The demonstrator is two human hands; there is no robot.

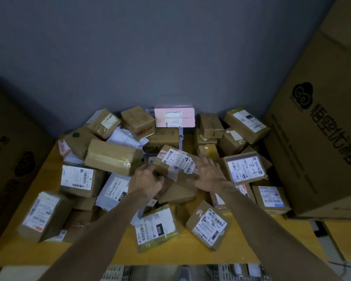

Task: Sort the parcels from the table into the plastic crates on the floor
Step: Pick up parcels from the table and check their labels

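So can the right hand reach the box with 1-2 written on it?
Probably yes. The 1-2 box sits uncovered atop the pile, right beside the open right hand; only the left hand seems to grip the 2-1 parcel.

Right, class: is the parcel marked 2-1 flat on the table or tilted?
Tilted: the parcel marked 2-1 leans on other parcels beneath it, off the table; the left hand grips its near edge.

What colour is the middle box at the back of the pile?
That box is pale pink; head view.
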